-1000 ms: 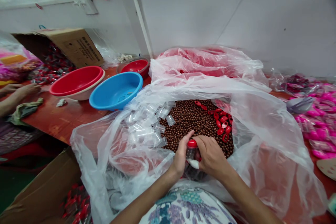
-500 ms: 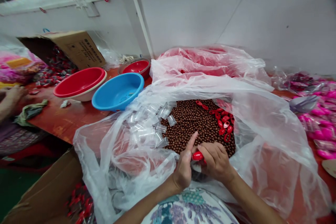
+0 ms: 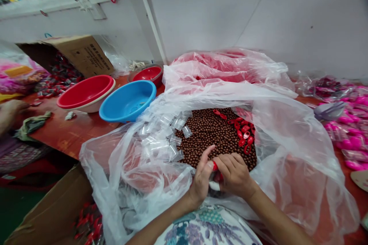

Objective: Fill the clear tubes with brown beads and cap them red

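Over the near edge of a heap of brown beads (image 3: 201, 130), my two hands meet. The fingers of my right hand (image 3: 235, 174) are wrapped round a small red plastic piece (image 3: 215, 166), mostly hidden now. My left hand (image 3: 201, 180) presses its thumb against that piece, index finger raised. Something white (image 3: 214, 186) shows below, between the hands; I cannot make out what. Small clear plastic sleeves (image 3: 161, 141) lie left of the beads. Loose red spoon-shaped pieces (image 3: 245, 134) rest on the beads at the right.
A white translucent plastic bag (image 3: 287, 130) surrounds the beads. Left stand a blue basin (image 3: 129, 103), a red basin (image 3: 86, 92) and a cardboard box (image 3: 94, 57) spilling red packets. Another person's hand (image 3: 11, 113) is at far left. Pink packets (image 3: 353, 138) lie at right.
My left thumb has come down onto the red piece, which shows less than before. The white thing between my hands is now plainer to see.
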A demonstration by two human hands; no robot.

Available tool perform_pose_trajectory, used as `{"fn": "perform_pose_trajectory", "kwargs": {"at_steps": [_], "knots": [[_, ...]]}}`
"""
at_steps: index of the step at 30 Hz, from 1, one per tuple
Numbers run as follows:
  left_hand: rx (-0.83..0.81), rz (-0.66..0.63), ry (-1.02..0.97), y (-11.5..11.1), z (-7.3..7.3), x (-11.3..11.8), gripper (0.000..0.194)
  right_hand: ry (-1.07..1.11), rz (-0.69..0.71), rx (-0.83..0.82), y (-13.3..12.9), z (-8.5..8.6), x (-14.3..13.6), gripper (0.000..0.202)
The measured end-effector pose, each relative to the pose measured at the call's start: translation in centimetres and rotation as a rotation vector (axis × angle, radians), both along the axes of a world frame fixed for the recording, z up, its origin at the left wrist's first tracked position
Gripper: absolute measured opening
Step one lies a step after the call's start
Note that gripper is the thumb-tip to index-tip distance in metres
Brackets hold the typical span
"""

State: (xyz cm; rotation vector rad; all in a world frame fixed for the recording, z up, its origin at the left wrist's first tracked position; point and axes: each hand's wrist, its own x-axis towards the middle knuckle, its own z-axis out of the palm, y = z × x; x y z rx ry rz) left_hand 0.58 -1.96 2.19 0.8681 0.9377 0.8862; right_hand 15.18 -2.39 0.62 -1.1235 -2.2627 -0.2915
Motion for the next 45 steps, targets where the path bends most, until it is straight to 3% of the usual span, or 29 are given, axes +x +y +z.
{"fn": "perform_pose_trajectory", "kwargs": {"at_steps": [7,10,15,18,20,22,26,29,33,39,45], "knots": [[-0.116,0.071,-0.109,-0.1,-1.7,1.2,0.047,0.022,0.011,-0.197,0.1,-0.2,-0.3,0.028],[-0.107,0.064,-0.128,0.1,-1.8,1.6,0.042,0.067,0.005,-0.328,0.2,-0.3,-0.2,0.036],[0.18,-0.027,0.286,3.5,-1.1,-1.0,0.041,0.13,-0.005,-0.611,0.3,1.3,1.3,0.053],[0.461,0.096,0.692,7.1,-0.8,-4.1,0.031,0.07,0.07,-0.757,1.1,2.7,3.0,0.053],[0.629,0.135,0.922,9.4,-0.9,-5.8,0.028,0.086,0.089,-0.791,2.6,3.1,3.9,0.033],[0.718,0.112,1.087,11.2,-1.5,-7.0,0.032,0.167,0.023,-0.776,4.8,2.9,4.5,0.018],[0.741,-0.107,1.23,13.5,-2.9,-7.9,0.039,0.328,-0.336,-0.619,10.6,1.1,4.8,0.042],[0.703,-0.314,1.194,14.3,-3.4,-8.1,0.045,0.358,-0.437,-0.582,14.3,-0.4,4.6,0.044],[0.679,-0.317,1.219,14.3,-3.1,-8.1,0.042,0.407,-0.478,-0.587,16.9,-1.3,4.2,0.037],[0.494,-0.065,0.988,13.9,-3.5,-7.6,0.03,0.6,-0.407,-0.635,15.4,-1.3,4.2,0.03],[0.409,-0.073,0.923,13.4,-4.7,-5.8,0.027,0.907,-0.311,-0.77,9.8,-0.4,4.5,0.032]]}}
